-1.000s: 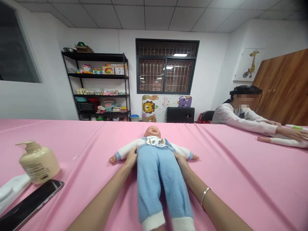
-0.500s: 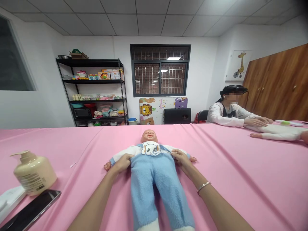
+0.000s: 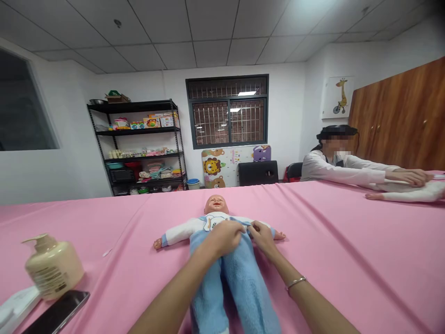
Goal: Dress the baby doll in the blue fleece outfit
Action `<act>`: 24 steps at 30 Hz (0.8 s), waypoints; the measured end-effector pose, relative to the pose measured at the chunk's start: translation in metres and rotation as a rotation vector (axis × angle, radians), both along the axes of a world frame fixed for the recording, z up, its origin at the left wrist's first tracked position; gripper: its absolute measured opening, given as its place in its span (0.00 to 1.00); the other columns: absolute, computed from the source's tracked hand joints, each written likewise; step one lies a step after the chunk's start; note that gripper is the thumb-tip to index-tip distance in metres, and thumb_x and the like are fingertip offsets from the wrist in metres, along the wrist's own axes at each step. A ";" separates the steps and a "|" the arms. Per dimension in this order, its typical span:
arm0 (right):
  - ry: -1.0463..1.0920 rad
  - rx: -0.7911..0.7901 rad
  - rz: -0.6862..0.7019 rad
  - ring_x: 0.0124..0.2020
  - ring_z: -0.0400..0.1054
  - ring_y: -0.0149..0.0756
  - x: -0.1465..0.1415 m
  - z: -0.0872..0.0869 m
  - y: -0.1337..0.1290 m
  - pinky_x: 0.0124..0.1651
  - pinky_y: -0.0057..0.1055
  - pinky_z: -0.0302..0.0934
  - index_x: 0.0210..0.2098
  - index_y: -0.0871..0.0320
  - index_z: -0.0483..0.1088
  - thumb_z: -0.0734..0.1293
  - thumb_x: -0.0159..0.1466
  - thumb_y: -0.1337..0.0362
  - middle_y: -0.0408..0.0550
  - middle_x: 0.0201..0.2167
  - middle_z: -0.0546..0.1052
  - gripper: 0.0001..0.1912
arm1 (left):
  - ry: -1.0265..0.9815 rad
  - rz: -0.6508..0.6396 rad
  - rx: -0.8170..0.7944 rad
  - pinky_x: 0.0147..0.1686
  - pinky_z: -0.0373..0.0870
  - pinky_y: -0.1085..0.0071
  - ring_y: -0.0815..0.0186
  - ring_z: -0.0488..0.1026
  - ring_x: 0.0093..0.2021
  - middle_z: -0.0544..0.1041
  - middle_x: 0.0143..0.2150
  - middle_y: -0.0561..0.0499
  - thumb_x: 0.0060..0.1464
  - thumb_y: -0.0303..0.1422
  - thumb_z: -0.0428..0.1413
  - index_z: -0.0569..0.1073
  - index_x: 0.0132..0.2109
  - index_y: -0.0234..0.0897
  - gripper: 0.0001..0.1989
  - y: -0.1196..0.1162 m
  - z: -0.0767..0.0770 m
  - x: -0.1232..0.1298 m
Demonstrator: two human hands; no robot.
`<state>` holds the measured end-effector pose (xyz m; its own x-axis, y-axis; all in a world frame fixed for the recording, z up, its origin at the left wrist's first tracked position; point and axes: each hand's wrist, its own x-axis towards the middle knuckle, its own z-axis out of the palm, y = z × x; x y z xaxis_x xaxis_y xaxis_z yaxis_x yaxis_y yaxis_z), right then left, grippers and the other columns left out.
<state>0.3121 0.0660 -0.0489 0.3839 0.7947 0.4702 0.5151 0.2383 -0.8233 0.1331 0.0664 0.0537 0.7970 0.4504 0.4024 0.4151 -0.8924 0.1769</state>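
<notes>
Pale-blue trousers (image 3: 245, 273), white sleeves (image 3: 181, 232) with blue cuffs (image 3: 164, 240), pink tablecloth (image 3: 330, 246), cream bottle (image 3: 55, 269), black phone (image 3: 57, 313)

Reads to me as a baby-care practice room. Evidence: plastic-headed, blue-and-white-clad baby doll (image 3: 241, 269) on a long pink cloth-covered counter (image 3: 330, 260); second, white-sleeved doll (image 3: 413, 193) by another person (image 3: 327, 170); black metal shelving (image 3: 135, 108) with colourful toy boxes (image 3: 152, 123), pastel folded cloths (image 3: 156, 170); white-backed giraffe picture (image 3: 339, 97); white panel (image 3: 229, 162) printed with cartoon animals.

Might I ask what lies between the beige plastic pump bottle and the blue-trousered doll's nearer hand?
The head view shows a small white strip on pink cloth.
</notes>
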 end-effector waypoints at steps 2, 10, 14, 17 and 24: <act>-0.037 0.013 0.028 0.23 0.58 0.32 0.002 0.006 -0.003 0.28 0.27 0.50 0.20 0.58 0.60 0.56 0.56 0.55 0.42 0.18 0.65 0.14 | 0.261 0.185 0.069 0.40 0.69 0.69 0.61 0.73 0.38 0.77 0.35 0.46 0.51 0.23 0.48 0.75 0.36 0.34 0.11 -0.002 0.000 0.028; -0.523 -0.331 -0.285 0.53 0.55 0.51 0.051 -0.011 -0.013 0.55 0.45 0.46 0.54 0.61 0.60 0.63 0.50 0.64 0.57 0.51 0.65 0.31 | 0.093 0.474 0.279 0.52 0.62 0.61 0.55 0.66 0.51 0.66 0.52 0.33 0.54 0.17 0.42 0.64 0.54 0.22 0.20 0.017 -0.034 0.050; -0.438 -0.419 -0.365 0.57 0.49 0.57 0.065 -0.020 -0.014 0.54 0.52 0.48 0.49 0.59 0.66 0.63 0.51 0.64 0.59 0.54 0.59 0.24 | -0.141 0.404 0.348 0.53 0.62 0.62 0.59 0.66 0.51 0.69 0.52 0.41 0.55 0.21 0.46 0.63 0.56 0.32 0.21 0.019 -0.048 0.041; -0.263 -0.245 -0.397 0.60 0.44 0.57 0.060 -0.015 -0.012 0.57 0.51 0.47 0.47 0.57 0.67 0.64 0.48 0.67 0.59 0.58 0.50 0.25 | -0.240 0.335 0.365 0.50 0.64 0.63 0.61 0.67 0.49 0.71 0.48 0.45 0.57 0.23 0.47 0.66 0.52 0.35 0.17 0.017 -0.046 0.036; 0.538 0.135 0.040 0.52 0.61 0.46 0.037 0.018 -0.012 0.43 0.39 0.67 0.62 0.49 0.41 0.67 0.51 0.53 0.56 0.59 0.50 0.45 | -0.230 0.208 0.368 0.39 0.66 0.67 0.65 0.70 0.33 0.74 0.32 0.51 0.59 0.27 0.48 0.71 0.36 0.36 0.07 0.009 -0.038 0.032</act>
<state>0.3486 0.0540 -0.0308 0.5687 0.7599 0.3148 0.0190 0.3704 -0.9287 0.1651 0.0752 0.0155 0.5766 0.3855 0.7203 0.5788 -0.8150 -0.0272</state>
